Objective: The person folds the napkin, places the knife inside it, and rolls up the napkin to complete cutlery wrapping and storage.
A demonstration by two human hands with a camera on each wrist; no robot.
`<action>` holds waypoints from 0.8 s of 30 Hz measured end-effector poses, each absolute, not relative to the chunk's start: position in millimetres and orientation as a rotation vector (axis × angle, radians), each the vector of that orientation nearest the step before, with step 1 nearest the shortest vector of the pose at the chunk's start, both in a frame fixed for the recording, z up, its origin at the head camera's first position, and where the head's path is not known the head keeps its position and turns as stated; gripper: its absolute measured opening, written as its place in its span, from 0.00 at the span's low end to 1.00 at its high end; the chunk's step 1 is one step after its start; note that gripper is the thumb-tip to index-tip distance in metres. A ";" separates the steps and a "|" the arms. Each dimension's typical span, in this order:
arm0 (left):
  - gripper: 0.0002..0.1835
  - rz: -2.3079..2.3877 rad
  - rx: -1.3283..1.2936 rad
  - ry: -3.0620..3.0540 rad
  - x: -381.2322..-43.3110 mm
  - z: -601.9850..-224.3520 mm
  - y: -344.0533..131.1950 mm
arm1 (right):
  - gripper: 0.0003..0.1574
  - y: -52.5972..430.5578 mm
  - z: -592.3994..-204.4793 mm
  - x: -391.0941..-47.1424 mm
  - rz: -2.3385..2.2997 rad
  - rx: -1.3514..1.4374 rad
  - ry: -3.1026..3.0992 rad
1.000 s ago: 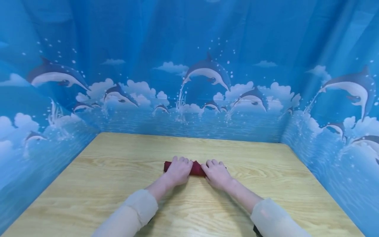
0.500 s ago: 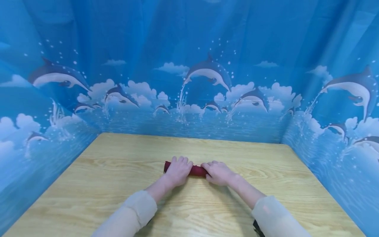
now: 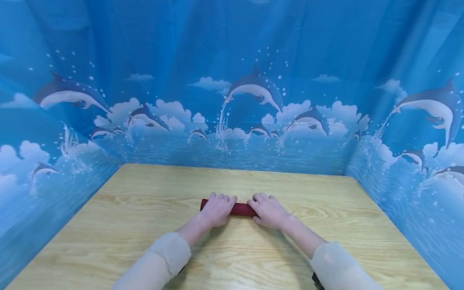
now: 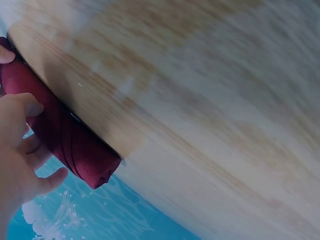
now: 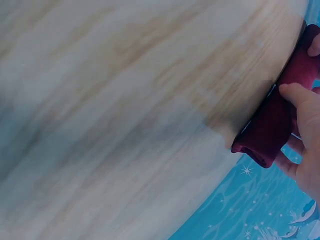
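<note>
A dark red cloth [image 3: 242,210], rolled into a tube, lies crosswise on the wooden table [image 3: 232,257]. My left hand [image 3: 217,210] grips its left half, leaving the left end sticking out past the fingers. Over the right part, my right hand [image 3: 270,211] holds the roll and covers that end in the head view. The left wrist view has the left thumb on the near side of the rolled cloth [image 4: 75,142], its folded layers showing at the end. Seen from the right wrist, the right thumb presses the rolled cloth [image 5: 267,125], whose open end shows loose layers.
Blue curtains [image 3: 181,52] printed with dolphins and clouds stand along the back and both sides of the table. Rolled-up pale sleeves cover both forearms, and a dark strap [image 3: 317,280] shows under the right one.
A corner of red cloth that stood up between the hands a second ago has been rolled in, so the tube looks smooth. My right hand has shifted slightly to the right.
</note>
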State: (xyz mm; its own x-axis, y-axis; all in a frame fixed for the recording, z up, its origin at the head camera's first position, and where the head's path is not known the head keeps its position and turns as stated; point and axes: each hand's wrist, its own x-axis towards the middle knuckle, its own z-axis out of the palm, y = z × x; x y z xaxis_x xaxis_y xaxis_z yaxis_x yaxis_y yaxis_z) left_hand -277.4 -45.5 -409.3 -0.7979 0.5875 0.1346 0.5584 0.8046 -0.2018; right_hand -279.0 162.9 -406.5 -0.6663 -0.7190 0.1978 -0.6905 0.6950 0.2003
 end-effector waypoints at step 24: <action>0.16 0.198 -0.913 -2.883 -276.4 -401.6 -51.7 | 0.16 161.2 -401.9 -279.0 -0.171 1.151 -2.658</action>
